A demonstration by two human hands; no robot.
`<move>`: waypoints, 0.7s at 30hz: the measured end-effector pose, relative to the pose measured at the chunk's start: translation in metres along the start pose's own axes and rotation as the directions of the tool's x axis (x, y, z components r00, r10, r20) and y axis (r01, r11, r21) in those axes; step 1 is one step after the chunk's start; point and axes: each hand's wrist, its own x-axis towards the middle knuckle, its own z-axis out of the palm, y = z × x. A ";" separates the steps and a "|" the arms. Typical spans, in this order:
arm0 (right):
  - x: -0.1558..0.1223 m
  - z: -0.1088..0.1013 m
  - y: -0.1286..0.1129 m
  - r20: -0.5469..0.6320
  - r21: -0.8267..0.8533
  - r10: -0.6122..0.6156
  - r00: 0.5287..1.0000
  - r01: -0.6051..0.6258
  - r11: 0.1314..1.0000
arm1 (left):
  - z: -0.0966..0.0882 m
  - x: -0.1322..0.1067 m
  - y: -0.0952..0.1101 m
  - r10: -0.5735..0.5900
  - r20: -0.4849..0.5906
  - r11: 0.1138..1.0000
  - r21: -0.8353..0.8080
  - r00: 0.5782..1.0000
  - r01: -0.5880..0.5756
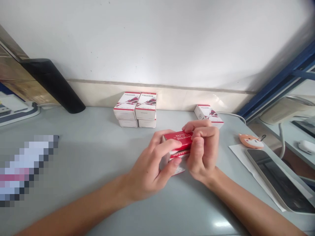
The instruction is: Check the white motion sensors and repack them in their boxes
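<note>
Between my hands is a small red and white cardboard box [177,136] printed "DETECTOR". Its red top panel sits slightly above a second red printed strip, with a narrow dark gap between them. My left hand [153,164] grips the box from the left, index finger on the red panel and thumb on the lower front. From the right, my right hand [204,149] holds it with curled fingers, the thumb near the panel's right end. The fingers hide the right side of the box.
Behind the hands, similar white boxes [135,108] are stacked by the wall. Another box [209,114] lies to their right. A black cylinder [59,87] leans at left. On the right are a phone [278,180], white paper [256,177] and an orange animal-faced item [251,141].
</note>
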 end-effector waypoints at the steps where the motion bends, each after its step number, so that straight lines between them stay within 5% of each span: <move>1: 0.001 0.000 0.000 0.006 -0.004 -0.001 1.000 0.001 1.000 | 0.001 0.000 0.000 0.016 -0.010 1.000 0.006 1.000 -0.016; 14: 0.000 -0.003 0.000 0.046 -0.037 0.067 0.997 -0.065 0.997 | 0.010 -0.005 0.005 -0.090 -0.104 0.990 -0.118 0.990 0.077; 21: 0.002 -0.004 -0.003 0.064 -0.008 0.057 0.996 -0.056 0.998 | 0.004 0.000 0.004 -0.006 -0.067 0.999 -0.052 0.998 0.002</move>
